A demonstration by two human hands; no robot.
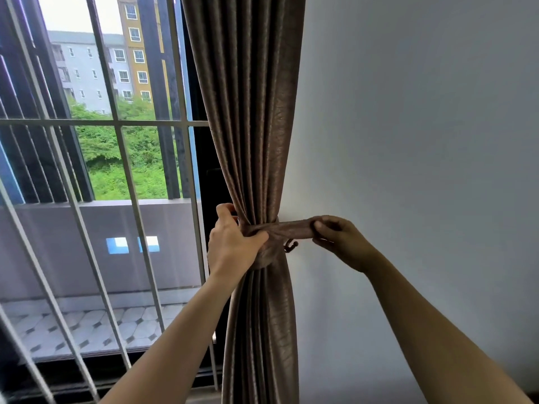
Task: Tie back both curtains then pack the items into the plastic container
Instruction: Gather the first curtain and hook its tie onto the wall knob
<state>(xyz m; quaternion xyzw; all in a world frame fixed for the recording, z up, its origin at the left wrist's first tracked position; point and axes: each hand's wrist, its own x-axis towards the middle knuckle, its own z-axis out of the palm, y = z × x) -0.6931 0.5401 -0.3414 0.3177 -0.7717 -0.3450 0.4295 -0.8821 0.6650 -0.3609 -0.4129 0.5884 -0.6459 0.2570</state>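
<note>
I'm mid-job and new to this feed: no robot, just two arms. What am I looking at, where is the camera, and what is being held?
There is no machine: a person works with bare hands, and the one picture comes from a camera worn on their head. The left hand grips the gathered brown curtain where a matching tieback band wraps it. The right hand pinches the band's free end, stretched along the wall just above a small hook. Window bars stand to the left. No container is in view.
</note>
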